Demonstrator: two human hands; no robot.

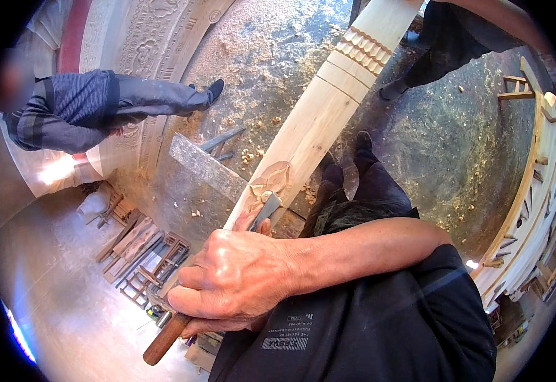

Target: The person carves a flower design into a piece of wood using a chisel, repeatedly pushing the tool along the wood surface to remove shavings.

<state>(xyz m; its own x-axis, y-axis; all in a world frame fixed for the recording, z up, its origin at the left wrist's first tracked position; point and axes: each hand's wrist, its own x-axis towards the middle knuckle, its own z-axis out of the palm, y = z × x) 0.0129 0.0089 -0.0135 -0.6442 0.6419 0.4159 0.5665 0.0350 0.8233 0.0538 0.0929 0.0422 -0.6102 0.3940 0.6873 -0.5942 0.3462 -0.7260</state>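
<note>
The right hand (224, 274) is closed around one chisel with brown wooden handle (166, 339) and grey metal blade (264, 212). The blade meets one carved rounded relief (273, 178) on one long pale wooden board (310, 121). The left hand (245, 217) is mostly hidden; I cannot tell its grip. Two other people, one at left (77, 105), one at upper right (453, 38), stand nearby.

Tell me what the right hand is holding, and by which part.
A chisel, by its wooden handle: the right hand is wrapped around it, the handle's end poking out below and the metal blade above.
</note>
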